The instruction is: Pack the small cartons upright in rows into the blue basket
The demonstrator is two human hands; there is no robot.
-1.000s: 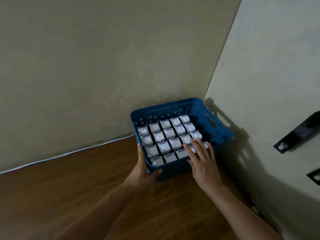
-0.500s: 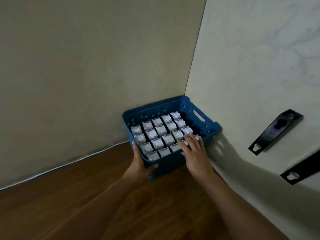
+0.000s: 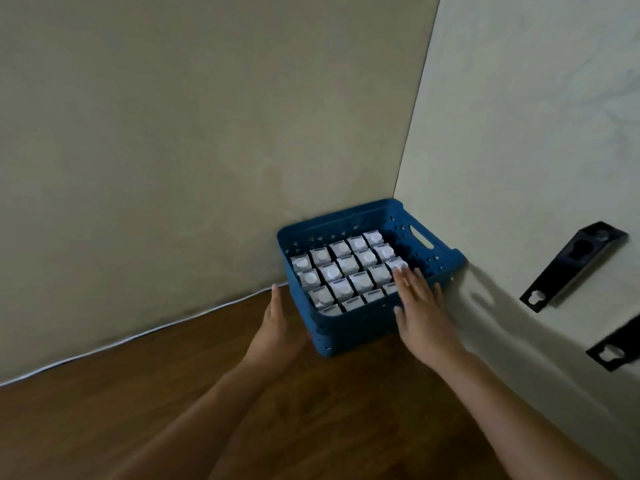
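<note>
The blue basket (image 3: 349,336) stands on a wooden surface, pushed into the corner of two pale walls. Several small white cartons (image 3: 346,268) with round caps stand upright in rows inside it, filling most of the floor. My left hand (image 3: 275,329) is just left of the basket's near-left corner, fingers straight, holding nothing; whether it touches the wall of the basket is unclear. My right hand (image 3: 420,308) lies flat with straight fingers over the basket's near-right edge, its fingertips reaching the nearest cartons and hiding some.
The wooden surface (image 3: 173,393) stretches to the left and towards me. A thin white cable (image 3: 138,336) runs along the back wall's base. Two black brackets (image 3: 571,268) are fixed to the right wall.
My left hand has let go of the basket's near-left corner and opened beside it. The right hand has slid slightly right along the rim. The view has shifted.
</note>
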